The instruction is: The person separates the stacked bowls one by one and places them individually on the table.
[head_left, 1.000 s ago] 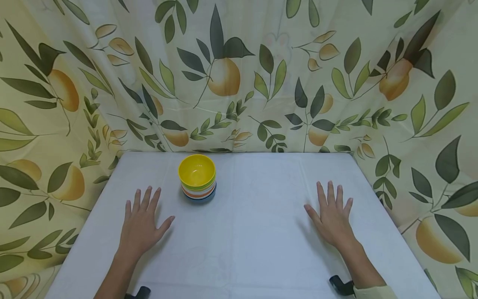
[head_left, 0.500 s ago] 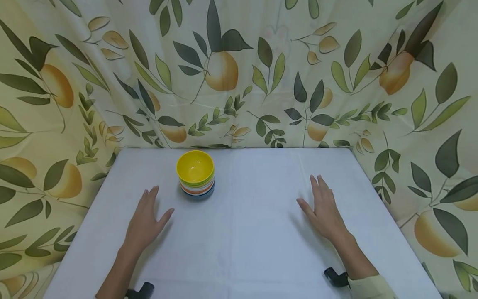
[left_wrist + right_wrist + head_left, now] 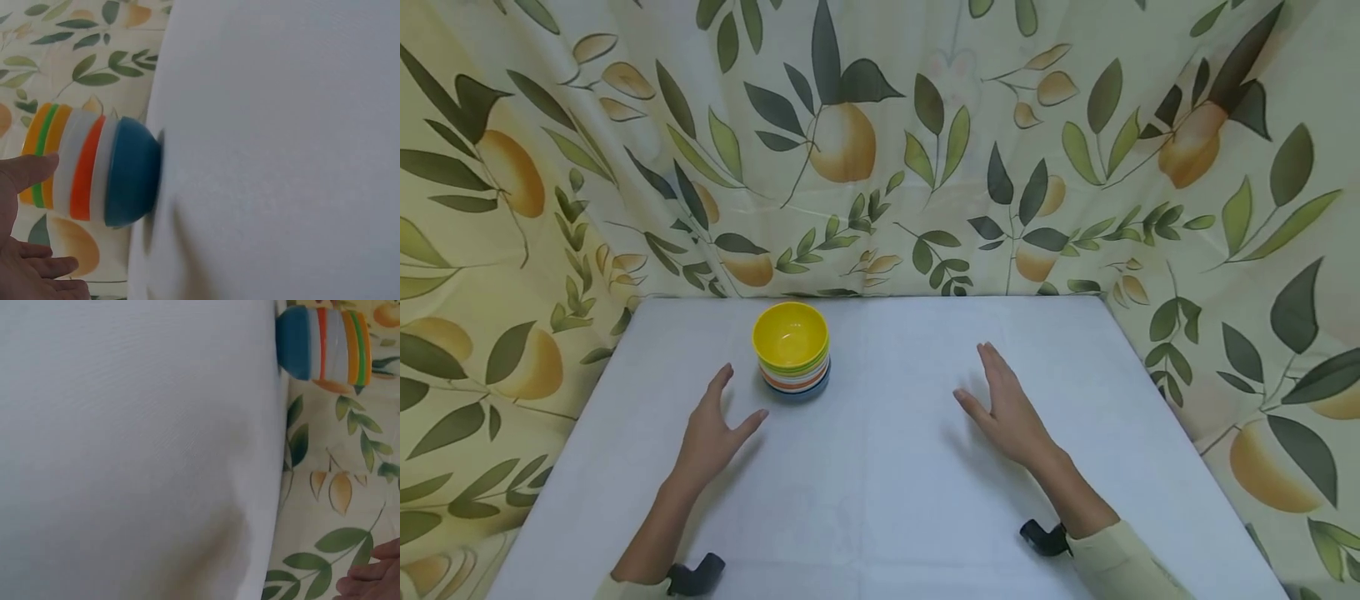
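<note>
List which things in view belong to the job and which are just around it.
Likely the job:
bowls, stacked
left hand, nearer the bowls
right hand

Just around it:
table
patterned cloth
black wrist devices

I've got a plain white table (image 3: 910,492) in front of me, its top kinda faintly creased. There's a stack of bowls (image 3: 792,358) standing upright on it near the far edge, left of middle, with the blue bowl (image 3: 133,172) at the bottom touching the surface.
</note>
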`<move>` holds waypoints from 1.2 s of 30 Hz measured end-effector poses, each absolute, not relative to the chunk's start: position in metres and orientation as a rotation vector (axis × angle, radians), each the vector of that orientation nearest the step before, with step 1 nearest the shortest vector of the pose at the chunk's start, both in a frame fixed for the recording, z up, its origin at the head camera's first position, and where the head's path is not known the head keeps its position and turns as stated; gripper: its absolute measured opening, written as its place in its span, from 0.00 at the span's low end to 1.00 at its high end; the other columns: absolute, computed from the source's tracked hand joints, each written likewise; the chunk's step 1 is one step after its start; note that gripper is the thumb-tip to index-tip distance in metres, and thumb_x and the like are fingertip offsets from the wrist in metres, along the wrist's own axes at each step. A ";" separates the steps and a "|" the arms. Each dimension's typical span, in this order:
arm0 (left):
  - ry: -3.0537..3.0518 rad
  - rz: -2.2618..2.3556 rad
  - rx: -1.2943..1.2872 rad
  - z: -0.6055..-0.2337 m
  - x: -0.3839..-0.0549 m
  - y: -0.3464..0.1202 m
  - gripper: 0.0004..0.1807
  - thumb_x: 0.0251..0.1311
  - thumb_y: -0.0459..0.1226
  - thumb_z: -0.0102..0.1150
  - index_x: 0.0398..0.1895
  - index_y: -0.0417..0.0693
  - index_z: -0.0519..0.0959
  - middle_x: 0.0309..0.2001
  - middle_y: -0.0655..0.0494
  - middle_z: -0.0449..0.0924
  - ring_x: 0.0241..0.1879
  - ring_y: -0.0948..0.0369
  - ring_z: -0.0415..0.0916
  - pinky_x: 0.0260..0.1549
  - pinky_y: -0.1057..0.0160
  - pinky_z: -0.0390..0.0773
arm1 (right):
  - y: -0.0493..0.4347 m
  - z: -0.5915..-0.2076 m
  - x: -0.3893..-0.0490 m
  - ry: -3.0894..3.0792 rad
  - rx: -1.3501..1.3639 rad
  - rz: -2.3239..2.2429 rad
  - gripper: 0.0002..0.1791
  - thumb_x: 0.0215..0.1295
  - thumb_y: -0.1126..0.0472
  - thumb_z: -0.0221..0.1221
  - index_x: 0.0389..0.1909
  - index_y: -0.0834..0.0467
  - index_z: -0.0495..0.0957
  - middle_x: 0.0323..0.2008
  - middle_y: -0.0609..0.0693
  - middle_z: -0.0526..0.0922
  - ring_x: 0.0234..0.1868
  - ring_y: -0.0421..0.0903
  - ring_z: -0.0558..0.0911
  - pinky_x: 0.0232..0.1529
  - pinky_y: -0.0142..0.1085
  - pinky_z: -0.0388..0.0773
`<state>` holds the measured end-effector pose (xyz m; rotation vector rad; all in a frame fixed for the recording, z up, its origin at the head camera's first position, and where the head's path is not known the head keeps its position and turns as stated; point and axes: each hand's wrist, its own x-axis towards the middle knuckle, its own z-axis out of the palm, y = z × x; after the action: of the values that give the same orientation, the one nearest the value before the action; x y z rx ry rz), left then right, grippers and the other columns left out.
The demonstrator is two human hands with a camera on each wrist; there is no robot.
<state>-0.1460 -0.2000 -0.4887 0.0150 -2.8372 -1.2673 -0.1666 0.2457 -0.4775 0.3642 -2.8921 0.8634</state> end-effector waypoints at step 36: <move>-2.766 -1.503 -0.051 -0.517 -0.204 -0.177 0.64 0.55 0.44 0.83 0.84 0.39 0.47 0.80 0.35 0.54 0.79 0.40 0.52 0.76 0.36 0.54 | 0.073 -0.428 -0.246 -2.896 0.682 1.172 0.62 0.63 0.30 0.66 0.85 0.58 0.47 0.83 0.55 0.53 0.81 0.55 0.57 0.77 0.58 0.60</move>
<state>-0.2044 -0.1767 -0.5175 -0.0512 -2.7661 -1.5027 -0.2456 0.0734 -0.4283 0.6824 -2.8964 1.1715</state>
